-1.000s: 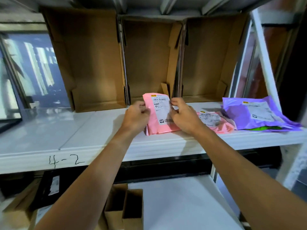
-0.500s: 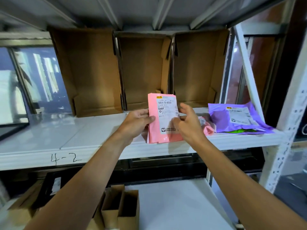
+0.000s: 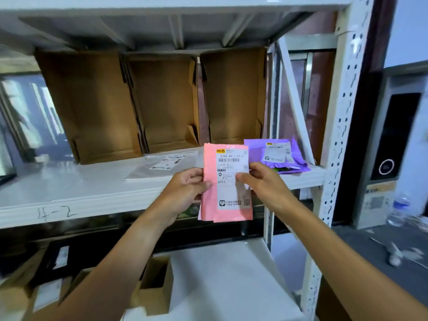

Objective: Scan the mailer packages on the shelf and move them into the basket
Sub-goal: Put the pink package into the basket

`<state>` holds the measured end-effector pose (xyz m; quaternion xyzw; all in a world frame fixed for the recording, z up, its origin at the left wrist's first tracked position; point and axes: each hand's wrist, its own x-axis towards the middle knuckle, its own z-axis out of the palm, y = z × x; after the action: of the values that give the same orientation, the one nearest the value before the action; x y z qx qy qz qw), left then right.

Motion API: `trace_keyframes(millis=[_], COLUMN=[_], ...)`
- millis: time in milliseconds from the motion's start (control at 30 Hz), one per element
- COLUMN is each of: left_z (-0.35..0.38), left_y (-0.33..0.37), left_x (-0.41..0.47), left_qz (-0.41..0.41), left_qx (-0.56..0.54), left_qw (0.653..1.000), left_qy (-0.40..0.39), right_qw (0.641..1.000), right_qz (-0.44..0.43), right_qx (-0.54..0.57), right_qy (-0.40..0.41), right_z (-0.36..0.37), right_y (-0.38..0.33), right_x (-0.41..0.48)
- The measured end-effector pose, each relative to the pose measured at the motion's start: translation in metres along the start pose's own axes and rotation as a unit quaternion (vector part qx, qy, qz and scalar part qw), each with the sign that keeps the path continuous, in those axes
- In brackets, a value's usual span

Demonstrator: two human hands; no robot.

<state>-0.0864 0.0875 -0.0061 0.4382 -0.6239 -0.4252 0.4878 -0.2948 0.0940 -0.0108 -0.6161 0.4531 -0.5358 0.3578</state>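
Note:
Both hands hold a pink mailer (image 3: 209,205) upright in front of the white shelf (image 3: 69,193), its white label facing me. My left hand (image 3: 185,188) pinches its left edge and my right hand (image 3: 264,184) pinches its right edge. A purple mailer (image 3: 278,154) lies at the shelf's right end with something green under it. A clear flat mailer (image 3: 159,167) with a label rests on the shelf left of the pink one. No basket and no scanner are in view.
Three open cardboard boxes (image 3: 162,105) stand on end along the shelf's back. A white perforated upright (image 3: 340,135) frames the right side. Below are small cardboard boxes (image 3: 155,286) and a lower white shelf (image 3: 220,274). A water bottle (image 3: 399,207) stands on the floor at right.
The pink mailer has been lifted off the shelf and drawn toward me, held upright in both hands. The view has shifted up and right; a clear mailer now shows on the shelf.

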Motion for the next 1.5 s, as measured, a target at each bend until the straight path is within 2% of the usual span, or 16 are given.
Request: trace_keyframes(millis=[233, 367, 667, 900, 1167, 1300, 1500], left_z=[0.051, 0.072, 0.077, 0.09, 0.127, 0.157, 0.204], left_y=[-0.029, -0.056, -0.124, -0.179, -0.256, -0.305, -0.366], left_x=[-0.029, -0.05, -0.078, -0.08, -0.097, -0.111, -0.133], left_qz=[-0.041, -0.074, -0.149, -0.188, -0.254, -0.283, -0.332], left_qx=[-0.03, -0.062, -0.071, -0.057, -0.049, -0.033, -0.013], left_qw=[0.999, 0.995, 0.986, 0.979, 0.952, 0.94, 0.922], left_qy=[-0.005, 0.007, -0.011, -0.06, -0.161, -0.186, -0.199], right_qw=[0.999, 0.995, 0.984, 0.976, 0.952, 0.934, 0.91], right_qz=[0.028, 0.079, 0.152, 0.209, 0.3, 0.349, 0.408], right_qx=[-0.011, 0.016, -0.019, -0.021, 0.028, 0.047, 0.066], right_qy=[-0.039, -0.052, -0.095, -0.061, 0.047, 0.064, 0.035], right_z=[-0.041, -0.045, -0.033, -0.028, -0.034, -0.04, -0.053], right_y=[0.048, 0.081, 0.14, 0.189, 0.265, 0.309, 0.38], right_x=[-0.041, -0.061, -0.102, -0.129, -0.189, -0.232, -0.281])
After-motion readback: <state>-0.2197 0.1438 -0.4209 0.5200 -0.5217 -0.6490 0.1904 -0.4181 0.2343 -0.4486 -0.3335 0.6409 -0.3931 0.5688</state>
